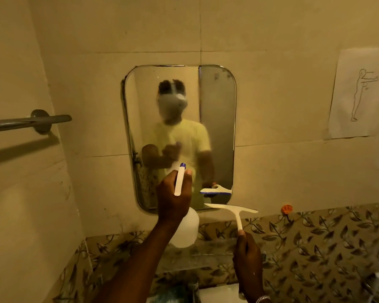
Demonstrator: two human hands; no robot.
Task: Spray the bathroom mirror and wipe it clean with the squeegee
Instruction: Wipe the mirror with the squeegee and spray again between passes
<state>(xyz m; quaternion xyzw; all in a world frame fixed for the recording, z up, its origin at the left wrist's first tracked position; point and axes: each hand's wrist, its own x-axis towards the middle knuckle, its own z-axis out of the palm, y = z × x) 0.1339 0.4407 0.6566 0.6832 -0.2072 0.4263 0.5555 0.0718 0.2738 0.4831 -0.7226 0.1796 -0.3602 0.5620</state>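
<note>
Flanking the mirror [217, 119] are a towel bar [29, 122] and taped drawing [359, 95]; the left hand [173, 197] is gripping the spray bottle [184, 228], the right hand [247, 259] clasping the squeegee [232, 209].

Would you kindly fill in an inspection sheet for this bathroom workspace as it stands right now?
Surface: mirror on the tiled wall, rounded corners; the reflection looks hazy over much of the glass.
Job's things: spray bottle, white, nozzle aimed at the mirror; squeegee, white, blade just below the mirror's lower edge, apart from the glass.
Clutter: orange hook on the wall.
Hands: left hand wrapped around the bottle's trigger head; right hand gripping the squeegee handle.
Cables: nothing seen.
Surroundings: towel bar on the left; paper sheet with a figure drawing on the right; leaf-patterned tiles below.
</note>
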